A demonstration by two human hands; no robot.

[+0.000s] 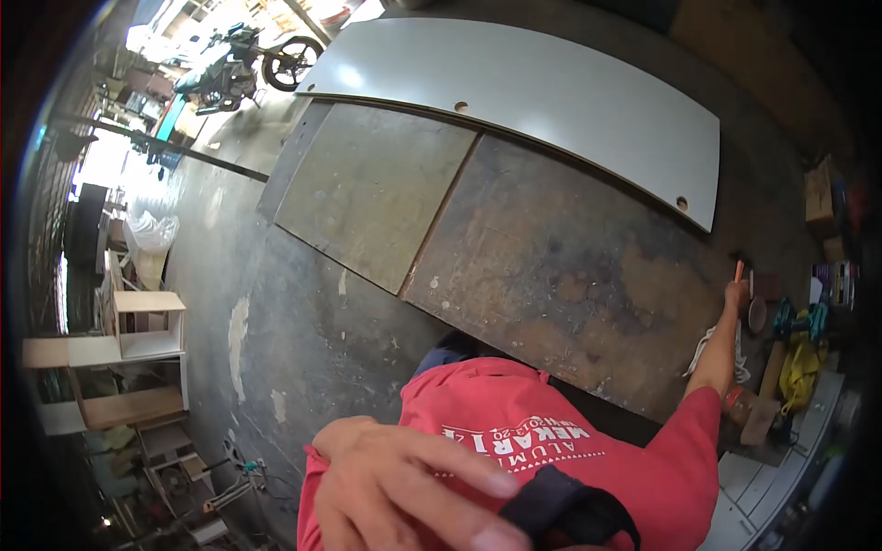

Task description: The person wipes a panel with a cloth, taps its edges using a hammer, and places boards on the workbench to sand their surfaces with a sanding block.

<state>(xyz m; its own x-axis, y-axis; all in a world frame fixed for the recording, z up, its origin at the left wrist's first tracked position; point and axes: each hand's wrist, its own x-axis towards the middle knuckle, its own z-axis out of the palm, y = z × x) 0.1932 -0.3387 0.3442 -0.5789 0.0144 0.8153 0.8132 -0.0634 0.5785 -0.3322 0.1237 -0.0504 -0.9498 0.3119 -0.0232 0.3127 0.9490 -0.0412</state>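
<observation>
Close to the camera at the bottom, my left hand (395, 487) is held over the front of the red shirt (514, 413), fingers stretched and apart. Its fingertips are near a black strap (570, 505); whether they touch it cannot be told. On the far right, my right arm reaches out, and my right hand (737, 292) is closed round an orange-handled tool (740, 270) beyond the workbench's right end. The tool's dark upper end is too small to make out. Across the brown, stained bench top (551, 266) lies a long white panel (524, 78) with several round holes along its near edge.
Beside my right arm are a round container (756, 314), white cord (703, 354), a yellow cloth or bag (799, 375) and cardboard boxes (820, 195). A motorcycle (225, 73) stands at the upper left. Wooden shelving (152, 321) is on the left.
</observation>
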